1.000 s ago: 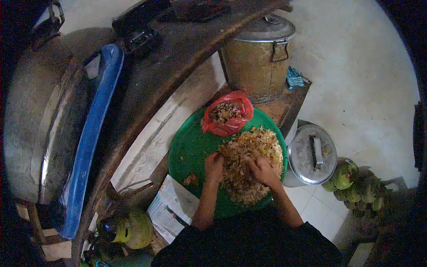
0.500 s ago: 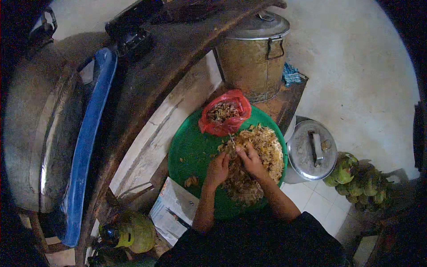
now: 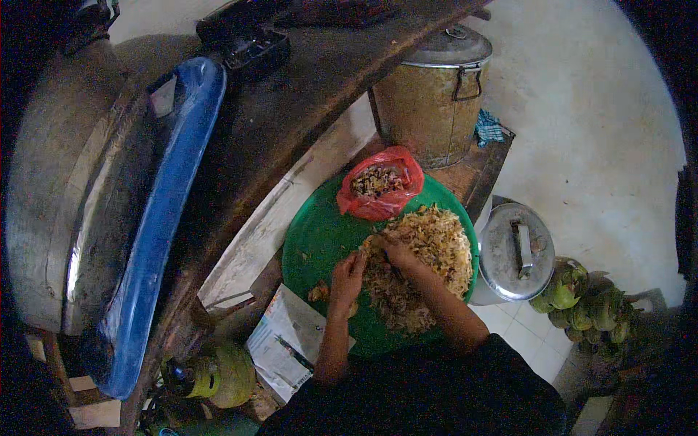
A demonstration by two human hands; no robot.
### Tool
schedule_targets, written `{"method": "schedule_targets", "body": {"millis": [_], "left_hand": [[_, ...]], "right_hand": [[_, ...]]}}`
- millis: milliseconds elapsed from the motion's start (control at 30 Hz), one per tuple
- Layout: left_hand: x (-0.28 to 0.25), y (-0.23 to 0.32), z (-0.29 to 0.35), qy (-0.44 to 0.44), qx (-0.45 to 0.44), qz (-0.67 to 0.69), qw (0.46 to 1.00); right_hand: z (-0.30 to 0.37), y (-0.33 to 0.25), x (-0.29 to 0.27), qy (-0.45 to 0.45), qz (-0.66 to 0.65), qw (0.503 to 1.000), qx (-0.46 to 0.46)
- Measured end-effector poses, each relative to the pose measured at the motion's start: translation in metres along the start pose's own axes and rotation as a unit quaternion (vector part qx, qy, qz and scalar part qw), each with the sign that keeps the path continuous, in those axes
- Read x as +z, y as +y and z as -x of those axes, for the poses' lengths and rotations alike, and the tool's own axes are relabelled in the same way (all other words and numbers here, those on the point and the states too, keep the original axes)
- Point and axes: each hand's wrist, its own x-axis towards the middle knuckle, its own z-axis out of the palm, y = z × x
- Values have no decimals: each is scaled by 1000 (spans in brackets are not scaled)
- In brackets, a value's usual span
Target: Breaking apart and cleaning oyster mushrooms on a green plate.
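Note:
My two hands meet above a round green tray (image 3: 309, 251) heaped with chopped cream-and-brown pieces (image 3: 440, 236). Closed fingers of my left hand (image 3: 348, 276) pinch a small yellowish-brown piece, its kind too small to tell. Beside it, my right hand (image 3: 400, 253) is closed over the heap, around what looks like a small knife; its blade is mostly hidden now. An open red plastic bag (image 3: 396, 200) of dark brown bits rests on the tray's far side. A few brown scraps (image 3: 318, 292) lie on the tray left of my left hand.
A dark wooden bench (image 3: 254, 120) runs along the left, bearing a long blue plastic tray (image 3: 171, 196) and a big metal pot (image 3: 54, 211). A lidded metal drum (image 3: 429, 109) stands beyond. To the right are a lidded pot (image 3: 512, 254) and green coconuts (image 3: 582, 305). Printed paper (image 3: 283, 345) lies near-left.
My right hand has shifted slightly up and left, turning so the blade seen earlier no longer shows. My left hand has stayed close beside it. The whole view has shifted a little.

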Motion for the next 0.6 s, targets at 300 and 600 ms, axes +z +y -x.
{"method": "schedule_targets", "body": {"millis": [300, 600], "left_hand": [[16, 5, -2, 0, 73, -80, 994], [24, 55, 0, -90, 88, -183, 975]], "right_hand": [[57, -62, 7, 54, 243, 937, -246], [96, -103, -17, -17, 341, 939, -38]]}}
